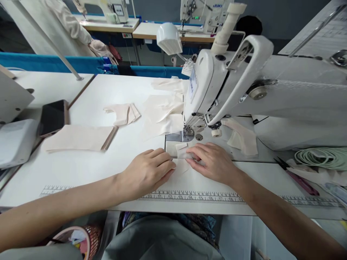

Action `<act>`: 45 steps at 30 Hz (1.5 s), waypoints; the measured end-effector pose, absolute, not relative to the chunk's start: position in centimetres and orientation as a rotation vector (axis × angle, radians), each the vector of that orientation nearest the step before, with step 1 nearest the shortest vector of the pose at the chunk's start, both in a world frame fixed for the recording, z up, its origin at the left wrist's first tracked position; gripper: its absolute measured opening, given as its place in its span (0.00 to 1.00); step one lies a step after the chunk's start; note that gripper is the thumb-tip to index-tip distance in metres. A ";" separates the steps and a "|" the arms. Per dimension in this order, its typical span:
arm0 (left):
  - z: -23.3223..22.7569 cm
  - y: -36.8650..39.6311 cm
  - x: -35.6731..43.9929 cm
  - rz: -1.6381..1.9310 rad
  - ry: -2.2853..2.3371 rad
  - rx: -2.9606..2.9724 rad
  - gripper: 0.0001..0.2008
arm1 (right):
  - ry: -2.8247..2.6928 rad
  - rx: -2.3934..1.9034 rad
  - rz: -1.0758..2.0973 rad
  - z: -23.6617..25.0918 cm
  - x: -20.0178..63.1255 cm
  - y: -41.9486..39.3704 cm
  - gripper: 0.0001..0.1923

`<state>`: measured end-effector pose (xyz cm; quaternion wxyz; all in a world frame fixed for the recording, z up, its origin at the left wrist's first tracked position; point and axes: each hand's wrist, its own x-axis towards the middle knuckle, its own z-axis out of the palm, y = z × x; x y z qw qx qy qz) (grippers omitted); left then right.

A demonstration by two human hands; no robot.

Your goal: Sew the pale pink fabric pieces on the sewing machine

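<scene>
You sit at the wide white laminate counter [89, 159], with the big white industrial sewing machine [244, 83] filling the space from twelve to three o'clock. Judging by how things lie, you are at the placing step: the small cream fabric piece [181, 154] lies flat on the counter just in front of the metal presser foot [188, 133], at about twelve o'clock from your hands, and it is not yet under the foot. The next move, as I read it, calls for lining up the piece's far edge square with the foot and sliding it forward without letting it wrinkle or skew.

At ten o'clock lies a flat tan stack of cut fabric panels [78, 138], and beyond it a smaller folded cream bundle [123, 113]; looser cream pieces [162, 108] are heaped against the machine at eleven o'clock. A dark smartphone [53, 117] rests at nine o'clock. The printed ruler strip [195, 198] runs along the counter's near edge under your wrists.

Your left hand [148, 171] comes in from seven o'clock, palm down, fingers stretched and pressing the piece's left side flat; it grips nothing. Your right hand [214, 160] comes in from four o'clock, palm down too, fingers curled loosely with the tips pinching the piece's right edge.
</scene>
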<state>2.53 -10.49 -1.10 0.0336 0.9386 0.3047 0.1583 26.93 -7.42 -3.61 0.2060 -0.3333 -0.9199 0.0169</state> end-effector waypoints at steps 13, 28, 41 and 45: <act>-1.6 -2.8 0.4 0.153 1.625 2.812 0.18 | -2.610 -0.901 0.059 -3.4 27.1 -7.3 0.06; -1.8 -11.3 5.0 0.327 0.882 3.055 0.06 | -2.508 -1.020 0.042 -2.7 28.4 -6.6 0.06; 1.9 -8.0 3.2 0.319 0.970 1.567 0.07 | -2.381 -0.978 0.077 -2.1 28.4 -7.0 0.06; 0.2 -4.7 4.3 0.290 1.108 1.443 0.04 | -2.379 -0.899 0.150 -2.6 27.6 -7.3 0.08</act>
